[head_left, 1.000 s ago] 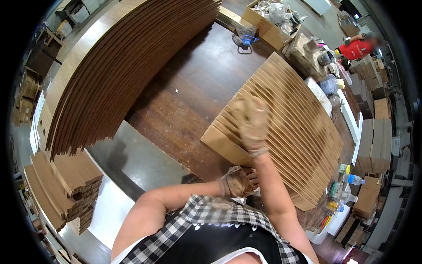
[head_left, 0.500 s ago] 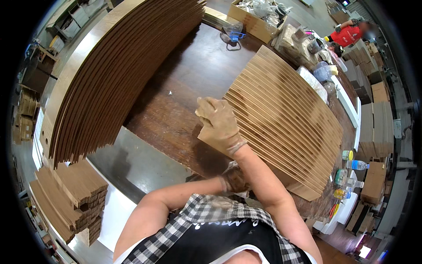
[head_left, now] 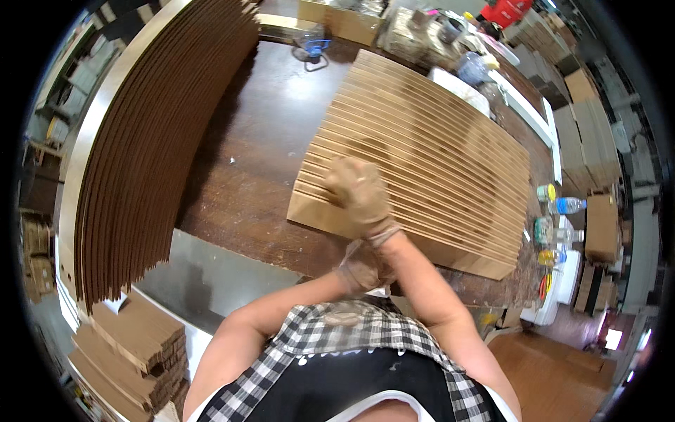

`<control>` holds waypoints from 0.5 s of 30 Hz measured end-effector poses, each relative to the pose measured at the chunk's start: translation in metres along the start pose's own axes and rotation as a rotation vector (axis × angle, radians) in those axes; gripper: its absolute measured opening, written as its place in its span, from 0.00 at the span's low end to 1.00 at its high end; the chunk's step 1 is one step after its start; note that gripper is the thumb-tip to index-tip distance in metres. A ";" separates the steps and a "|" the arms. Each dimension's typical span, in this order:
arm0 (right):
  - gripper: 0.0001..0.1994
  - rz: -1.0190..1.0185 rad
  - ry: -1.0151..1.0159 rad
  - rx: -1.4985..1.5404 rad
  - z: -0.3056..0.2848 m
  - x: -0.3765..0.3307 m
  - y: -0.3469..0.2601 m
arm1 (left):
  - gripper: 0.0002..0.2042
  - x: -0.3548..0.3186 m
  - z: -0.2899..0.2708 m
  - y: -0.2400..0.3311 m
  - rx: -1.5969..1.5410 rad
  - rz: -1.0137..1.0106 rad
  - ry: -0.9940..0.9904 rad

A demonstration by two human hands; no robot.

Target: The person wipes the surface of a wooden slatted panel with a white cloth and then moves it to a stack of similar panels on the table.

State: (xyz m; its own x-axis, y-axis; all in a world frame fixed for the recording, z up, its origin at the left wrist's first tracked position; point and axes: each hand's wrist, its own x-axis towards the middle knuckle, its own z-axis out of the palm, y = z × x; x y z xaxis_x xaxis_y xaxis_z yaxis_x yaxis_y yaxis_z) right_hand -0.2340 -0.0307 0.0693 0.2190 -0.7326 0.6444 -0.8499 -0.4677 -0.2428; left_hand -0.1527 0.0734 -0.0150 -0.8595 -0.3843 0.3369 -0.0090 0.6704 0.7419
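Right hand (head_left: pixel 360 193) lower now, flat on ribbed fanned cardboard sheets (head_left: pixel 436 148).

cardboard sheets (head_left: pixel 436 151) | brown, flat, many | fanned out in overlapping steps, edges parallel | lying on dark wooden counter (head_left: pixel 239 190), right of centre | near-left corner under the gloved right hand (head_left: pixel 358 193)

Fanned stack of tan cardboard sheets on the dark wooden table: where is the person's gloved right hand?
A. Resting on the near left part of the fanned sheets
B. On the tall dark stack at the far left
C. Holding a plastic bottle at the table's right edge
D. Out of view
A: the gloved right hand lies on the near left part of the fanned stack of tan cardboard sheets, on the dark wooden table.
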 end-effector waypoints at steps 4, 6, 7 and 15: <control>0.17 0.328 -0.039 -0.355 -0.106 -0.060 0.088 | 0.15 0.023 -0.028 0.023 0.313 0.161 0.085; 0.18 0.493 0.014 -0.349 -0.119 -0.057 0.088 | 0.17 0.022 -0.027 0.023 0.317 0.161 0.077; 0.18 0.451 0.045 -0.342 -0.114 -0.054 0.083 | 0.19 0.020 -0.028 0.023 0.339 0.158 0.041; 0.09 0.033 -0.074 -0.206 -0.057 -0.056 0.052 | 0.23 0.014 -0.019 0.021 0.378 0.040 -0.023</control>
State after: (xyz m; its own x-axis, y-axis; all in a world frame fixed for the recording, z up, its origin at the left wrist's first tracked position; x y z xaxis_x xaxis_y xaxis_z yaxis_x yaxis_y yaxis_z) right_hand -0.3181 0.0143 0.0617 0.2171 -0.7837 0.5820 -0.9354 -0.3374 -0.1054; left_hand -0.1551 0.0697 0.0162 -0.8740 -0.3420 0.3451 -0.1599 0.8732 0.4604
